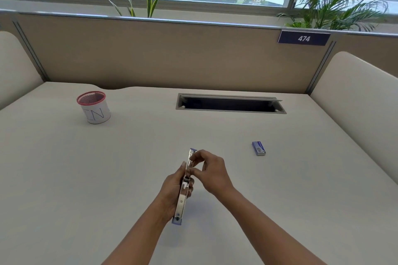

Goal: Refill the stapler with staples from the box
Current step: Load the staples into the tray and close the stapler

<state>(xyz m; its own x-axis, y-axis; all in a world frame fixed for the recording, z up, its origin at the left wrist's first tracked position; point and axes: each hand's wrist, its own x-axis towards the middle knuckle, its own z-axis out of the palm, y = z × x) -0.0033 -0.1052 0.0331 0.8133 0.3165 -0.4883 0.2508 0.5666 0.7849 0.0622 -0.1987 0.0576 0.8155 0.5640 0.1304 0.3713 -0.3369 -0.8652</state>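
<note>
Stapler (182,198) — slim shiny metal bar, blue-tipped — in L grip (171,187), R grip (212,171)

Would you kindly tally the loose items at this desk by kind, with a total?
Silver metal stapler with blue ends: 1
Small blue cardboard staple box: 1
Red mesh pen cup wrapped in white paper: 1
Total: 3

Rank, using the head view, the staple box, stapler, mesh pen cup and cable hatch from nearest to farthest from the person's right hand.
1. The stapler, pinched by the right hand itself.
2. The staple box, off to the right.
3. The cable hatch, ahead at the back.
4. The mesh pen cup, far left.
</note>
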